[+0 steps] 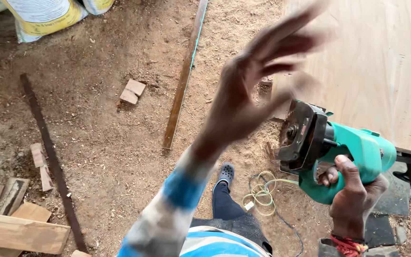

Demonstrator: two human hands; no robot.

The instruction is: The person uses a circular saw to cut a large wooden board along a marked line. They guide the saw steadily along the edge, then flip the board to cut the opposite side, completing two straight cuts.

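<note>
Right hand (353, 200) wrapped in a tight grip around the handle of a teal-green handheld circular saw with a dark metal blade guard (331, 150), held in the air just beside the edge of a large pale plywood sheet (381, 62). Left hand (248, 95) raised and blurred, fingers spread wide, holding nothing. Below, a sawdust-covered dirt floor (105, 143) with a coiled yellow-green power cord (262, 190) near a dark clog shoe (225, 173). Farther out, a long narrow wooden strip (184, 81), a dark flat metal bar (48, 157), small wood offcuts (132, 91) and stacked pale planks (15, 231).
</note>
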